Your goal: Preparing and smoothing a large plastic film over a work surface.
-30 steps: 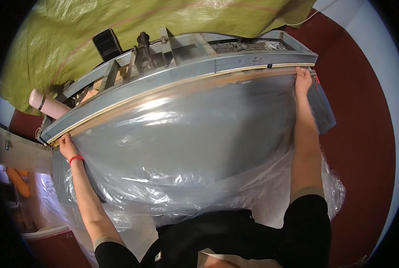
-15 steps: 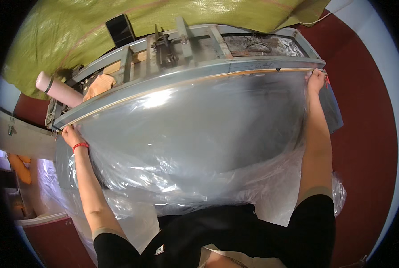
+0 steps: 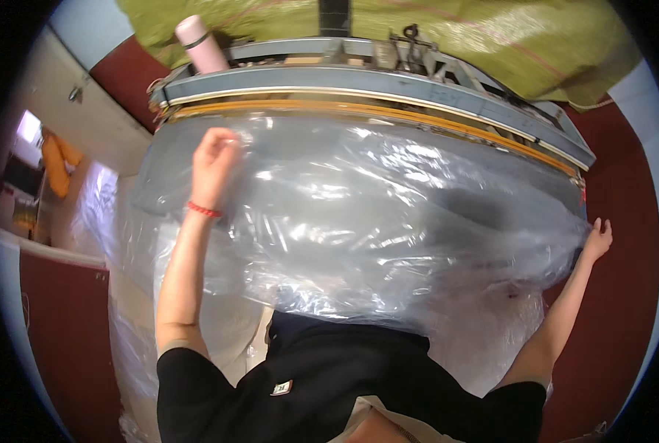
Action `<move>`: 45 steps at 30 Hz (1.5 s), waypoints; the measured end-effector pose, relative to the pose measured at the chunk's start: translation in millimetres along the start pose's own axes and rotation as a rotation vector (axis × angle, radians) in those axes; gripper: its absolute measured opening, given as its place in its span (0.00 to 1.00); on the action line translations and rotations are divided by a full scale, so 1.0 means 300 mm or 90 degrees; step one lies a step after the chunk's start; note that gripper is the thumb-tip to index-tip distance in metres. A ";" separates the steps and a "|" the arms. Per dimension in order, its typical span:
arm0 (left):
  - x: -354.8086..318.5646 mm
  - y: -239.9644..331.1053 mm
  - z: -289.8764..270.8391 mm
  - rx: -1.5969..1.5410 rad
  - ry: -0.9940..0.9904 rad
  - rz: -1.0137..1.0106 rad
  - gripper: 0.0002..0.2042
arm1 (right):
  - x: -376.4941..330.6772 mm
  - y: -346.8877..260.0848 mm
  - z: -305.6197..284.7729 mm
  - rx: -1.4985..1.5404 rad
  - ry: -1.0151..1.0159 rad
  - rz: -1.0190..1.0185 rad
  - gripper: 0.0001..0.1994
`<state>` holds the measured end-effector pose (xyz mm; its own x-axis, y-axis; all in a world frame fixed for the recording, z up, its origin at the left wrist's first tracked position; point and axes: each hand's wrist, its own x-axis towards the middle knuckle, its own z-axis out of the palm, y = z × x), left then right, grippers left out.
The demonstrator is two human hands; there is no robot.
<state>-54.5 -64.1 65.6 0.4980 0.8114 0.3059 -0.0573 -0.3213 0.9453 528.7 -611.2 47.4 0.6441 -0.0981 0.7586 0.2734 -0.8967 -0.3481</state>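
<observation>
The clear film [image 3: 322, 196] stretches rightward from beside the loosely curled left hand [image 3: 214, 166] to the right hand [image 3: 599, 240], whose fingers are partly spread; I cannot tell whether either grips it. It looks light, limp and slippery, probably easily torn, so best pinched along its edges.

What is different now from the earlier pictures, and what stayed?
The left hand moved from the grey metal frame inward over the clear plastic film; the right hand moved back from the frame's right end, to the film's right side. The film, smoother before, creases toward the right hand. More of the orange strip shows. Whether the left hand holds film is unclear. The pink flask stays at the frame's left end.
</observation>
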 end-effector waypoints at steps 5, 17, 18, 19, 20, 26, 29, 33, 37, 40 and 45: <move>-0.058 -0.007 -0.029 -0.022 -0.001 -0.003 0.03 | -0.378 -0.947 -0.298 0.448 -0.346 -0.253 0.17; -0.794 -0.098 -0.137 0.399 -0.057 -0.190 0.05 | -0.993 -1.463 -0.233 0.665 -0.627 -0.542 0.10; -0.981 -0.154 -0.160 0.317 -0.049 -0.292 0.07 | -0.993 -1.468 -0.253 0.659 -0.645 -0.541 0.10; -1.183 -0.196 -0.183 0.374 -0.100 -0.360 0.06 | -0.990 -1.469 -0.268 0.646 -0.660 -0.536 0.10; -1.473 -0.381 -0.228 0.514 -0.099 -0.240 0.08 | -0.993 -1.488 -0.286 0.660 -0.654 -0.538 0.10; -1.449 -0.350 -0.216 0.465 -0.073 -0.331 0.09 | -1.010 -1.478 -0.258 0.643 -0.646 -0.540 0.10; -1.429 -0.309 -0.211 0.425 -0.067 -0.380 0.09 | -1.009 -1.472 -0.237 0.643 -0.643 -0.541 0.10; -1.386 -0.251 -0.191 0.367 -0.057 -0.440 0.09 | -1.008 -1.474 -0.238 0.676 -0.637 -0.541 0.10; -1.351 -0.192 -0.169 0.301 -0.045 -0.500 0.09 | -1.012 -1.470 -0.230 0.687 -0.590 -0.565 0.11; -1.337 -0.144 -0.153 0.248 -0.033 -0.548 0.10 | -1.010 -1.467 -0.231 0.688 -0.592 -0.568 0.11; -1.302 -0.062 -0.135 0.155 -0.018 -0.627 0.10 | -1.009 -1.466 -0.236 0.679 -0.595 -0.572 0.11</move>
<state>-283.2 -355.3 -66.9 0.2493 0.7582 -0.6024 0.5660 0.3907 0.7260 163.0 -217.8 9.8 0.0929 0.8713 0.4818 0.8421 0.1894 -0.5049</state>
